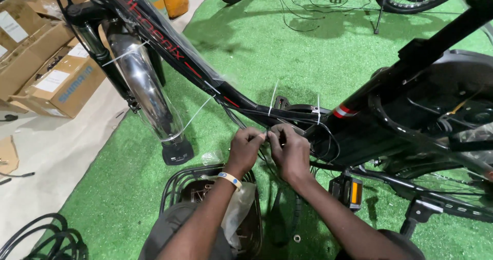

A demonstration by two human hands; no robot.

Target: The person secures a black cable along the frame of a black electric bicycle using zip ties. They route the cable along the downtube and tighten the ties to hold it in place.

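under the black bike frame (287, 117), both hands (269, 149) (fingertips together) pinching a thin cable (232, 117)

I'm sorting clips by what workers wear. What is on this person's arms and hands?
Both forearms are bare, with no sleeves or gloves in view. The left hand has a pale yellow wristband with a small blue mark at its wrist. The right hand wears nothing.

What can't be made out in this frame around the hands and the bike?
- Head view: what the left hand and right hand pinch is covered by their fingers.
- The rear wheel is cut by the right edge.
- The wire basket contents are hidden behind the forearm.
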